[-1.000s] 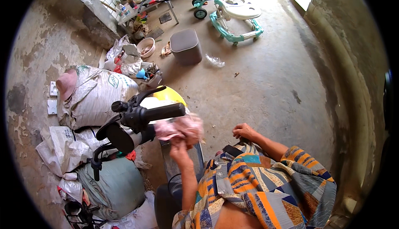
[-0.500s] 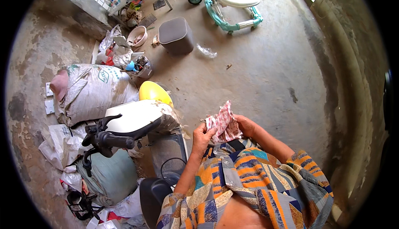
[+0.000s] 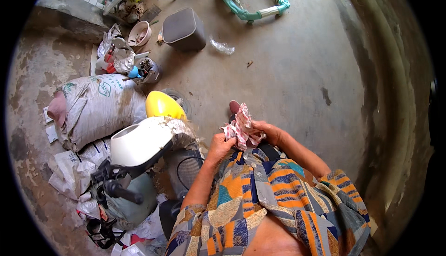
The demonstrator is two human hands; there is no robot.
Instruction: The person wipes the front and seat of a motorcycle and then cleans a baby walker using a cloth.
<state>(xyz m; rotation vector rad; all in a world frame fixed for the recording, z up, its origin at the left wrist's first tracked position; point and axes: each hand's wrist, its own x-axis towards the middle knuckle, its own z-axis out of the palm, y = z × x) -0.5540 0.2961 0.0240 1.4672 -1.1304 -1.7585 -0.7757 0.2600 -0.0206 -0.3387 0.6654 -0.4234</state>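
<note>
A crumpled red-and-white checked cloth (image 3: pixel 243 128) hangs between my two hands, just in front of my patterned shirt. My left hand (image 3: pixel 220 147) is closed on its left edge, thumb on top. On the other side my right hand (image 3: pixel 268 132) grips the cloth, its fingertips partly hidden behind the folds. Beyond the cloth the tip of a reddish shoe (image 3: pixel 235 106) shows on the floor. Close to my left arm stands a scooter with a white front panel (image 3: pixel 139 145) and a black handlebar grip (image 3: pixel 124 192).
Left of the scooter lie a stuffed white sack (image 3: pixel 100 109) and a greenish bundle (image 3: pixel 139 200). A yellow rounded object (image 3: pixel 163 105) sits beyond the panel. Farther off are a grey bin (image 3: pixel 185 30), a pink basin (image 3: pixel 140 34), clear plastic (image 3: pixel 222 46) and a baby walker (image 3: pixel 251 12).
The view has shifted forward and the scooter's handlebar has turned. The cloth is bunched more narrowly between my hands. A shoe tip has come into sight beyond it.
</note>
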